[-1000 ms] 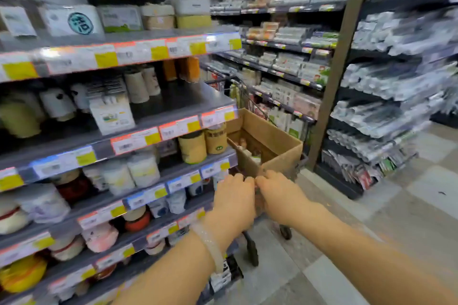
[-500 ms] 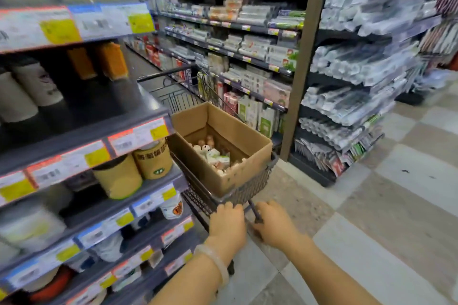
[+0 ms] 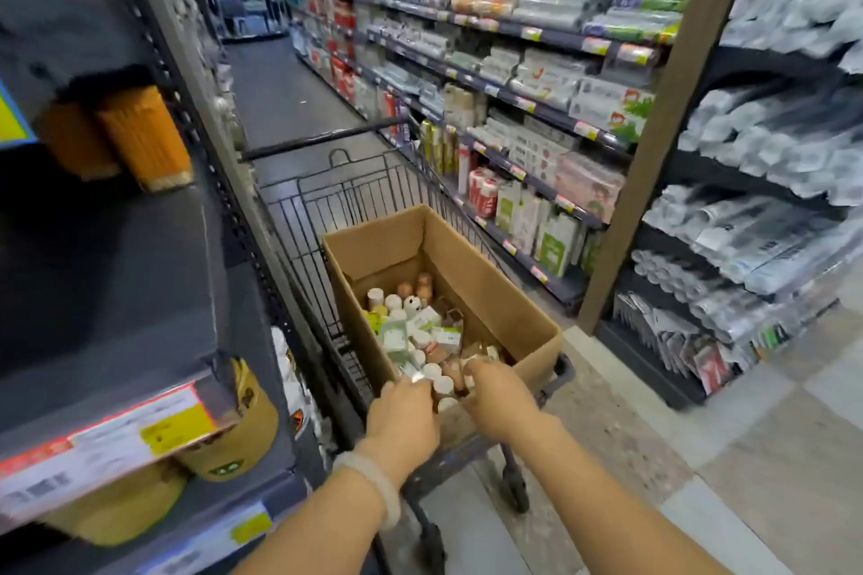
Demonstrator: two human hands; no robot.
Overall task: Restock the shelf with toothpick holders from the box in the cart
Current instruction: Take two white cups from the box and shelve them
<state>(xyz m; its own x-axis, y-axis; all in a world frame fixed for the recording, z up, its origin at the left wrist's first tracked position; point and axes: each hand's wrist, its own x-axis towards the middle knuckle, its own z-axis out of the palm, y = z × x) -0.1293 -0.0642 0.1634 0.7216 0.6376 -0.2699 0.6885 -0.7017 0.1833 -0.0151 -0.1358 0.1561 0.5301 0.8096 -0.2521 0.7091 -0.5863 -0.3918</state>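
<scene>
Reaching into the cardboard box (image 3: 490, 294) in the wire cart (image 3: 345, 201), both hands at its near end.

The left hand (image 3: 401, 416) and right hand (image 3: 499, 397) are curled over the near edge of the box among the toothpick holders (image 3: 411, 322); fingertips are hidden, so whether either grips one cannot be told. The holders are small cylinders, white, tan and brown, mixed with green-and-white packets, lying loose in the box bottom. The box is plain brown corrugated card, flaps open, seated in the black mesh cart. A pale bangle (image 3: 373, 481) circles the left wrist. The shelf (image 3: 116, 294) at left is dark metal with red, white and yellow price tags (image 3: 116, 439); their print is blurred and unreadable. Orange ribbed cylinders (image 3: 145, 135) stand on the shelf's upper level. Packaging opposite is too blurred to read.
</scene>
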